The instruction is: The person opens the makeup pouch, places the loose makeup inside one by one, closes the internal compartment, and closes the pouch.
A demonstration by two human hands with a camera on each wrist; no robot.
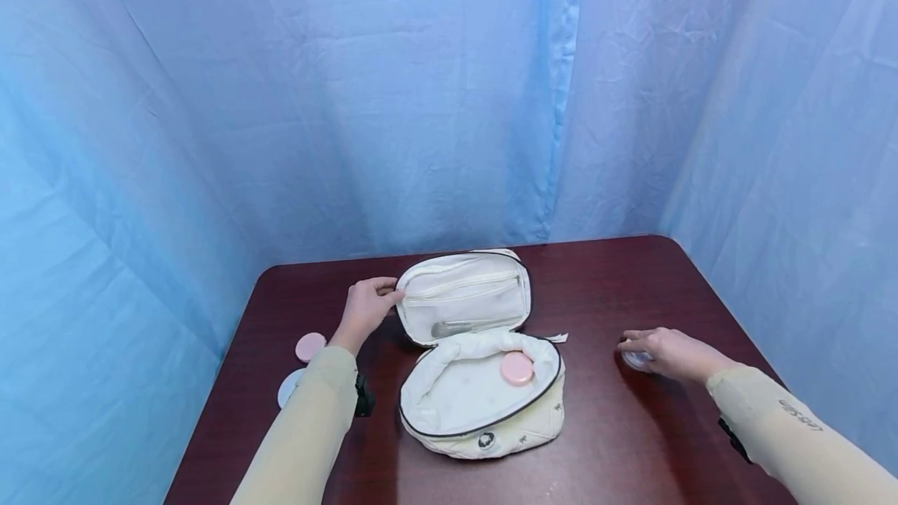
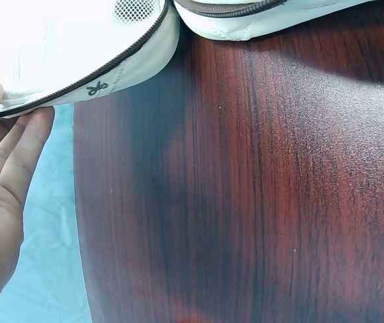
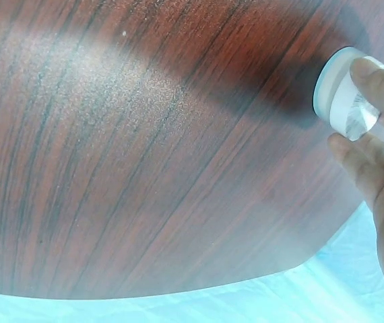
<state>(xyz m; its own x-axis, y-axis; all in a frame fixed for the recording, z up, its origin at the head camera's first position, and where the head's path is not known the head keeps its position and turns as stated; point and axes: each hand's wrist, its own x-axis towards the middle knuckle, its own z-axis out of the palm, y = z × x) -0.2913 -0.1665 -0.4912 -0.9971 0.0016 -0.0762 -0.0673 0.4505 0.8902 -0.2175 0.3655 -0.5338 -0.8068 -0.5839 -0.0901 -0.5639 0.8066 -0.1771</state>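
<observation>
A cream quilted cosmetic bag (image 1: 484, 436) stands in the middle of the table with its lid (image 1: 463, 291) flipped back. My left hand (image 1: 366, 309) pinches the lid's left edge, thumb on the inner side and fingers beneath, as the left wrist view shows. Inside the bag, toward the right, lies a round pink case (image 1: 517, 369). Off to the right, my right hand (image 1: 669, 353) grips a small round jar (image 3: 343, 94), white with a clear part, between thumb and fingers, close over the tabletop. The palm hides part of the jar in the head view.
Another round pink case (image 1: 311, 347) lies on the table's left side. Near it a white round item (image 1: 288, 388) is partly covered by my left sleeve. The dark red wooden table (image 1: 596, 443) has blue curtains (image 1: 449, 100) behind it and on both sides.
</observation>
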